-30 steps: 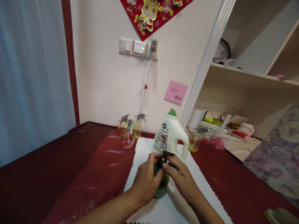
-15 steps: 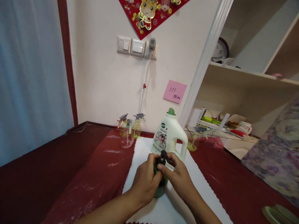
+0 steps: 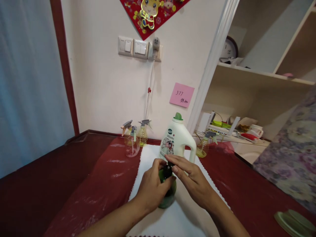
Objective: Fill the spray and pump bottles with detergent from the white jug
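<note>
A small green spray bottle (image 3: 169, 194) stands on a white cloth (image 3: 177, 217) near me. My left hand (image 3: 150, 189) is wrapped round its body. My right hand (image 3: 191, 181) lies over the black top (image 3: 168, 169), fingers pinched round the neck and mostly covering the sprayer head. Just behind stands a white jug (image 3: 177, 141) with a green cap.
Clear spray bottles (image 3: 134, 140) stand by the wall at the back left, another one (image 3: 203, 146) right of the jug. A red plastic-covered table (image 3: 98, 184) runs under the cloth. Shelves (image 3: 247, 98) with clutter are to the right. A green object (image 3: 293, 222) lies at the lower right.
My right hand has turned over the bottle's top; the black sprayer head that stuck out earlier is now mostly hidden under my fingers. The view has shifted slightly to the right.
</note>
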Available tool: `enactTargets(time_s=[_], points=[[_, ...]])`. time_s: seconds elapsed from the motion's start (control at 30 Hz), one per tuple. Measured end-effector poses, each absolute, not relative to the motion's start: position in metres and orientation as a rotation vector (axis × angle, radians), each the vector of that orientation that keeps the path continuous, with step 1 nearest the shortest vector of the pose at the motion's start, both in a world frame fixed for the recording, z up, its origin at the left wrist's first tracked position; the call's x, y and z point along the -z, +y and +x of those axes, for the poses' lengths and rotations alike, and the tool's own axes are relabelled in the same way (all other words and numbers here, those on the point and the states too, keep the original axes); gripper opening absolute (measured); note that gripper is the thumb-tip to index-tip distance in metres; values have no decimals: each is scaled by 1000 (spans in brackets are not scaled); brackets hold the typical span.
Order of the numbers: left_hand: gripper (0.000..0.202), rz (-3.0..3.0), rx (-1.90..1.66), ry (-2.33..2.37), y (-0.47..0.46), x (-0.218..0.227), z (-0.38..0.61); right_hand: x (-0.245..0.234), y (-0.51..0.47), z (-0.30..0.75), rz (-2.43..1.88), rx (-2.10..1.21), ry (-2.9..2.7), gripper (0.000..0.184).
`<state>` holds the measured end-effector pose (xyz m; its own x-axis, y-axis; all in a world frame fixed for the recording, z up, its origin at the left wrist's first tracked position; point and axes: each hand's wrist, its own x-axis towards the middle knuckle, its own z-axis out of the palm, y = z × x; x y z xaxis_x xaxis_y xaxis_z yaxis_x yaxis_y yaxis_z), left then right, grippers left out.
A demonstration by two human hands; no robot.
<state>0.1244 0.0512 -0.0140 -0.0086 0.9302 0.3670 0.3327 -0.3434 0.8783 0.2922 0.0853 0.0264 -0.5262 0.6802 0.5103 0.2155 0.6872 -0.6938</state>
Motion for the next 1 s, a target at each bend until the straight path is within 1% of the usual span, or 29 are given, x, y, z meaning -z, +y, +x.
enactTargets(time_s=[0.1,0.3,0.47,0.57,0.67,0.83,0.93,1.0], points=[[28,1642,-1375,1338,56,13,125,-27,84,292,-677,-722,-2078,35],[19,1650,-1394,1241,59,15,122,-33,83,293,-670,-694,-2085,35],[34,1740,-1295,1022,59,11,111,-34,83,295,-672,-692,-2091,35],[35,1745,-1273,970,60,9,111,-33,82,294,-684,-720,-2089,34],[36,1681,-1343,1001,61,10,117,-32,82,294,-685,-743,-2079,34],[26,1606,-1394,1199,64,11,122,-32,82,293,-685,-757,-2069,33],[21,1643,-1372,1160,65,10,117,-32,82,294,-686,-762,-2065,33],[23,1684,-1342,1083,65,10,112,-33,81,295,-698,-761,-2067,33]])
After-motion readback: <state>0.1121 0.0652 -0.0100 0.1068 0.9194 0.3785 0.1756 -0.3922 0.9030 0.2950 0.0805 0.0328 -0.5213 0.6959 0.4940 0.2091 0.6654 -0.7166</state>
